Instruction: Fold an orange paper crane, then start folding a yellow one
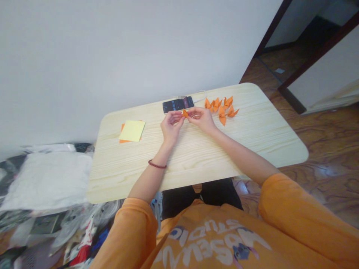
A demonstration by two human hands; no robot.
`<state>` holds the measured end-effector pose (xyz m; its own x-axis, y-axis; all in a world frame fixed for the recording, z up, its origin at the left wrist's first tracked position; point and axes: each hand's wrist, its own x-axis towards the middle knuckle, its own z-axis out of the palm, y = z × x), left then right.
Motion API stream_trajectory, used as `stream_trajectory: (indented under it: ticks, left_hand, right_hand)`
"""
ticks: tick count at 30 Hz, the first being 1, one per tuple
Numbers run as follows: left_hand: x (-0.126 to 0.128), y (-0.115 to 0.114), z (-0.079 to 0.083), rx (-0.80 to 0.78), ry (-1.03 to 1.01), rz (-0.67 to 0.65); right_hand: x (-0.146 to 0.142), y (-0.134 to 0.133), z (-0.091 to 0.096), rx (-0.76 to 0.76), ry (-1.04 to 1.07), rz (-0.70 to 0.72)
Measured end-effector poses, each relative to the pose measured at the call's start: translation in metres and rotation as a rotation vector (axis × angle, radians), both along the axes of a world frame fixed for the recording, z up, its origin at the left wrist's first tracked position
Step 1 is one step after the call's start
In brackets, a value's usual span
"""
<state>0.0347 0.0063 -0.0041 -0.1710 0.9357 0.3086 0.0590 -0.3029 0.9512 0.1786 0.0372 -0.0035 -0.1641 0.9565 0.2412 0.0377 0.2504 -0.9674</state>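
Note:
A small folded piece of orange paper (185,113) is pinched between my two hands above the middle of the table. My left hand (171,127) grips its left side with thumb and fingers closed. From the right, my right hand (202,118) holds the other side in a pinch. The fingertips cover part of the paper, so its exact shape is hard to make out. Several finished orange paper cranes (222,115) stand grouped just to the right of my right hand.
A phone (178,104) showing a running timer lies behind my hands, with a white cable (200,98) attached. Yellow square paper (132,130) rests on orange sheets at the left of the wooden table (117,175). The wall (126,56) rises behind the table.

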Motion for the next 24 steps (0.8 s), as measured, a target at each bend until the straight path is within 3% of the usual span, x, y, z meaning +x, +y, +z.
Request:
stream_trajectory:
  ticks: [14, 24]
  left_hand:
    - [-0.0053, 0.0096, -0.0083, 0.156, 0.042, -0.017]
    - [-0.0006, 0.0097, -0.0096, 0.042, -0.068, 0.044]
  right_hand:
    - [0.0012, 0.0058, -0.0079, -0.044, 0.064, 0.079]
    - [-0.0020, 0.0029, -0.0019, -0.053, 0.155, 0.062]
